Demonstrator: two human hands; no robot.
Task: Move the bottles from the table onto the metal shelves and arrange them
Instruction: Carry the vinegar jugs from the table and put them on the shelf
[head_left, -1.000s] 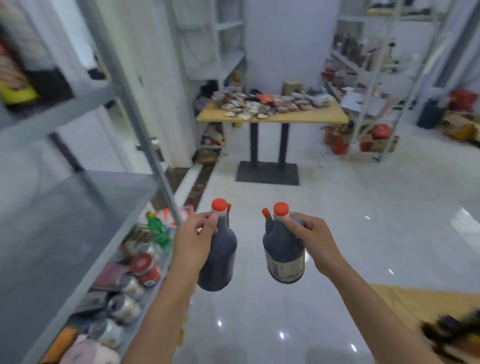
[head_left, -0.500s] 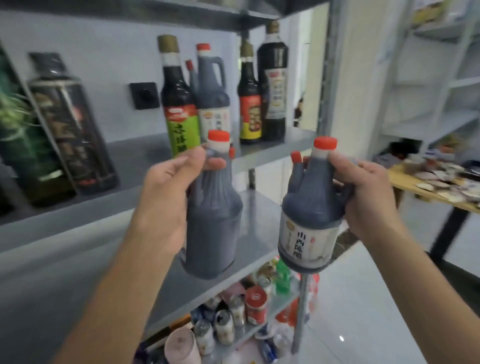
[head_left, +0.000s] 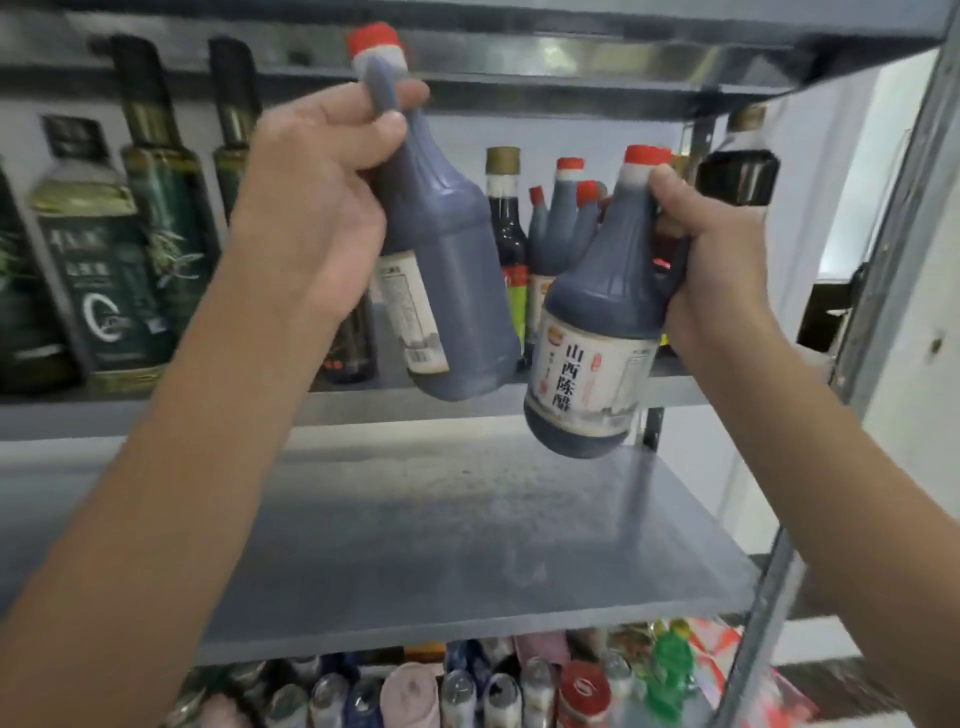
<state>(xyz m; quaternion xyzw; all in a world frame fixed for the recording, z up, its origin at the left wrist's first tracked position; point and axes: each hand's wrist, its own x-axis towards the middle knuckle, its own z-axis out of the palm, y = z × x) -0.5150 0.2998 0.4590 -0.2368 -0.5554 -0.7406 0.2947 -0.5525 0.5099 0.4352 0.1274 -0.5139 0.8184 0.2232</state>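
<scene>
My left hand (head_left: 317, 208) grips the neck and handle of a dark vinegar bottle with a red cap (head_left: 447, 280), held tilted in front of the upper metal shelf (head_left: 363, 400). My right hand (head_left: 711, 260) grips the handle of a second dark red-capped bottle (head_left: 597, 332) with a white label, hanging just in front of that shelf's edge. Behind them on the shelf stand similar red-capped bottles (head_left: 566, 218) and a brown-capped dark bottle (head_left: 506, 228).
Green olive-oil bottles (head_left: 104, 270) fill the shelf's left part. A bare grey shelf board (head_left: 467, 535) lies below. Cans and packets (head_left: 519, 691) crowd the lowest level. A metal upright (head_left: 852, 364) stands at the right, a black container (head_left: 737, 176) behind it.
I have turned closer to the shelves. Both hands have lifted their bottles up to the level of the upper shelf, and the left bottle is now higher and tilted.
</scene>
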